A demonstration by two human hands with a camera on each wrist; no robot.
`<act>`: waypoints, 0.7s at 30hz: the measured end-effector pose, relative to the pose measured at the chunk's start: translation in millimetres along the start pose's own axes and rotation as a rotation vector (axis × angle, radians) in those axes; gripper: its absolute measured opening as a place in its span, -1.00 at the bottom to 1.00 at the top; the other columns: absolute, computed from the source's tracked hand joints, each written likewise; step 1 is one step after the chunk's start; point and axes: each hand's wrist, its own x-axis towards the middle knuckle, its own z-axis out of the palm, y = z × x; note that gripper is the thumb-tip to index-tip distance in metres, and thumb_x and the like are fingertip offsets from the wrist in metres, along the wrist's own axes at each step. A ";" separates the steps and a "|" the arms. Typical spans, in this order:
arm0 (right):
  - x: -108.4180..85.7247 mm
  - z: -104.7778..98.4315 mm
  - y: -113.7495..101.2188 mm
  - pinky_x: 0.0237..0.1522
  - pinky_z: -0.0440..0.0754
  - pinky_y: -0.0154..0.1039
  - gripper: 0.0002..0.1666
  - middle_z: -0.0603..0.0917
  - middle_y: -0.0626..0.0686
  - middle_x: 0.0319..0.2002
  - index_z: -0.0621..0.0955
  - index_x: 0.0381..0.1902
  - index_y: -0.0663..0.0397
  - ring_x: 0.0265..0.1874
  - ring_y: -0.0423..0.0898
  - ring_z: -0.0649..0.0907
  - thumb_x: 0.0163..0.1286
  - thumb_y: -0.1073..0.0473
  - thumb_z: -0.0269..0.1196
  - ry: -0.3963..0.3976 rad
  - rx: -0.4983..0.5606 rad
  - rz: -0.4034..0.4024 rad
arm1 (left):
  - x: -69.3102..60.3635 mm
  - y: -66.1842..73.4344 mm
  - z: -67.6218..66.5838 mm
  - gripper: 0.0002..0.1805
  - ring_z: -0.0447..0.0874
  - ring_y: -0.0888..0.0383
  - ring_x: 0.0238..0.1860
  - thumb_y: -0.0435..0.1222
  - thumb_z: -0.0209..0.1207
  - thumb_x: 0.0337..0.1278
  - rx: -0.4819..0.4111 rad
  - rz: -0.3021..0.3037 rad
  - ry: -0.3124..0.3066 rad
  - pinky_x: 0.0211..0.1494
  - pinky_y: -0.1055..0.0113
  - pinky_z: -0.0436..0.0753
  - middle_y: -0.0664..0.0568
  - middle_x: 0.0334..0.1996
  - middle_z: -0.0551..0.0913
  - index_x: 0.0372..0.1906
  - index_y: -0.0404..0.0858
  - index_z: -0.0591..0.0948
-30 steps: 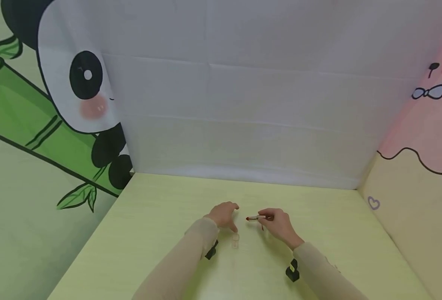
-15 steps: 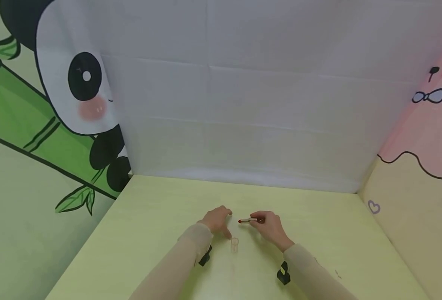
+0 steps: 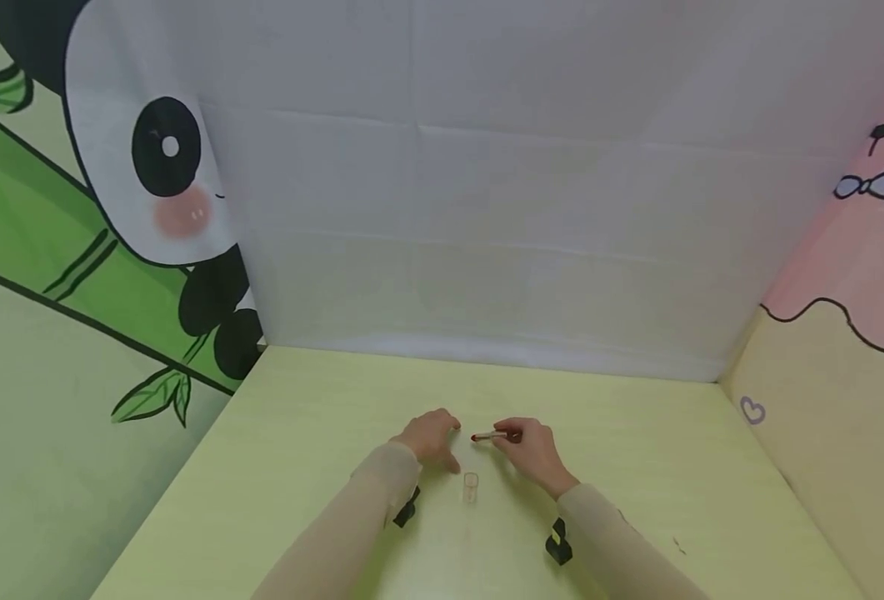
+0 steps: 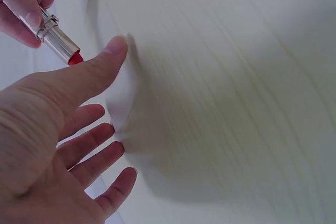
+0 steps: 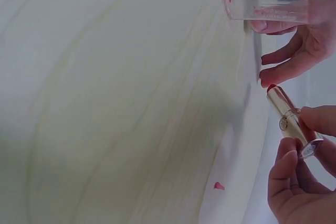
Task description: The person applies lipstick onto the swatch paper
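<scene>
In the head view my right hand pinches a lipstick, its red tip pointing left toward my left hand. The right wrist view shows the lipstick's shiny tube between thumb and fingers. My left hand holds nothing, with thumb and fingers spread apart near the tabletop. Whether its fingertips touch the surface I cannot tell. On the near side of the hands stands a clear cup, with pink smears on its wall in the right wrist view.
The pale yellow table meets a white cloth backdrop. A small red fragment lies on the surface in the right wrist view. Reddish marks show on the table at right. Painted walls flank both sides.
Over the last second my right hand has moved left with the lipstick, and my left hand has shifted slightly left too. The cup stays upright in its place.
</scene>
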 end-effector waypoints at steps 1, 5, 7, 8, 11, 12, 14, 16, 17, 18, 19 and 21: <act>0.9 0.3 -0.4 -0.30 0.60 -0.16 -0.76 0.68 -0.03 -0.33 0.70 -0.13 0.18 -0.36 -0.13 0.64 0.23 0.26 0.35 -0.002 -0.001 -0.004 | 0.2 0.6 -1.1 -0.24 0.48 0.01 0.05 -0.08 0.56 -0.35 0.001 0.003 0.002 0.08 0.14 0.46 -0.02 0.03 0.51 0.11 -0.23 0.58; 5.5 1.7 -1.6 -0.31 0.61 -0.17 -0.77 0.68 -0.01 -0.32 0.70 -0.14 0.19 -0.36 -0.12 0.65 0.22 0.26 0.36 -0.013 -0.013 -0.029 | 0.2 3.5 -5.7 -0.32 0.50 0.02 0.00 -0.14 0.56 -0.33 0.024 0.027 0.019 0.05 0.18 0.49 -0.02 -0.06 0.52 0.05 -0.26 0.63; 7.3 2.1 -2.3 -0.32 0.60 -0.18 -0.76 0.68 -0.02 -0.32 0.70 -0.14 0.18 -0.37 -0.13 0.65 0.22 0.26 0.36 -0.017 -0.020 -0.030 | 1.1 4.3 -6.5 -0.35 0.50 0.02 -0.03 -0.16 0.56 -0.33 0.030 0.037 0.024 0.04 0.18 0.50 -0.02 -0.08 0.52 0.03 -0.27 0.64; 8.1 1.8 -2.9 -0.32 0.60 -0.18 -0.76 0.68 -0.03 -0.33 0.70 -0.14 0.18 -0.37 -0.14 0.65 0.21 0.26 0.36 -0.016 -0.023 -0.028 | 3.8 2.0 -4.1 -0.35 0.51 0.03 -0.05 -0.14 0.56 -0.35 0.040 0.060 0.038 0.00 0.19 0.51 -0.02 -0.10 0.52 0.01 -0.26 0.65; 9.5 0.3 -6.0 -0.31 0.59 -0.17 -0.76 0.68 -0.05 -0.35 0.71 -0.14 0.17 -0.38 -0.15 0.63 0.21 0.25 0.37 -0.014 -0.027 -0.010 | 5.1 3.0 -4.2 -0.37 0.51 0.03 -0.07 -0.13 0.56 -0.34 0.043 0.073 0.039 -0.02 0.20 0.52 -0.02 -0.12 0.52 -0.01 -0.26 0.65; 9.8 -0.1 -6.4 -0.31 0.59 -0.17 -0.76 0.67 -0.06 -0.35 0.71 -0.14 0.17 -0.38 -0.15 0.63 0.21 0.26 0.37 -0.013 -0.032 -0.009 | 6.1 3.0 -3.8 -0.37 0.51 0.03 -0.06 -0.13 0.55 -0.33 0.045 0.071 0.037 -0.01 0.20 0.51 -0.02 -0.11 0.52 0.00 -0.25 0.65; 10.3 -0.7 -7.7 -0.31 0.58 -0.16 -0.76 0.67 -0.06 -0.36 0.71 -0.14 0.17 -0.38 -0.15 0.62 0.21 0.26 0.36 -0.016 -0.040 -0.013 | 7.5 3.0 -2.4 -0.37 0.51 0.04 -0.06 -0.12 0.55 -0.32 0.055 0.071 0.040 0.00 0.21 0.51 -0.01 -0.11 0.52 0.00 -0.24 0.66; 10.3 -0.4 -7.5 -0.32 0.58 -0.17 -0.76 0.67 -0.04 -0.35 0.70 -0.14 0.18 -0.38 -0.14 0.62 0.21 0.27 0.35 -0.027 -0.046 -0.023 | 7.0 5.2 -3.0 -0.37 0.51 0.04 -0.04 -0.13 0.54 -0.30 0.057 0.052 0.027 0.03 0.23 0.50 0.00 -0.10 0.53 0.02 -0.24 0.65; 10.2 -0.2 -7.3 -0.32 0.58 -0.17 -0.77 0.67 -0.03 -0.34 0.70 -0.14 0.18 -0.38 -0.13 0.62 0.21 0.27 0.35 -0.033 -0.049 -0.027 | 7.5 5.1 -2.1 -0.37 0.51 0.04 -0.05 -0.12 0.55 -0.31 0.062 0.057 0.032 0.02 0.23 0.50 0.00 -0.11 0.53 0.01 -0.23 0.66; 10.1 0.1 -7.0 -0.33 0.58 -0.17 -0.77 0.67 -0.01 -0.33 0.70 -0.14 0.19 -0.38 -0.13 0.62 0.22 0.27 0.35 -0.037 -0.048 -0.032 | 8.1 4.9 -0.9 -0.37 0.51 0.05 -0.06 -0.12 0.54 -0.31 0.069 0.057 0.033 0.02 0.24 0.50 0.00 -0.11 0.53 0.01 -0.22 0.66; 10.2 0.6 -6.6 -0.33 0.58 -0.17 -0.76 0.68 0.02 -0.32 0.70 -0.14 0.20 -0.38 -0.12 0.62 0.22 0.28 0.35 -0.043 -0.051 -0.044 | 9.0 4.7 0.3 -0.37 0.51 0.05 -0.06 -0.11 0.55 -0.32 0.073 0.058 0.035 0.01 0.24 0.50 0.00 -0.11 0.53 0.02 -0.21 0.66; 9.8 1.5 -5.5 -0.33 0.59 -0.16 -0.77 0.69 0.05 -0.31 0.70 -0.14 0.22 -0.38 -0.10 0.63 0.21 0.29 0.34 -0.048 -0.055 -0.060 | 9.0 5.4 1.6 -0.36 0.51 0.05 -0.06 -0.10 0.55 -0.32 0.078 0.059 0.038 0.00 0.25 0.50 0.00 -0.10 0.53 0.02 -0.20 0.65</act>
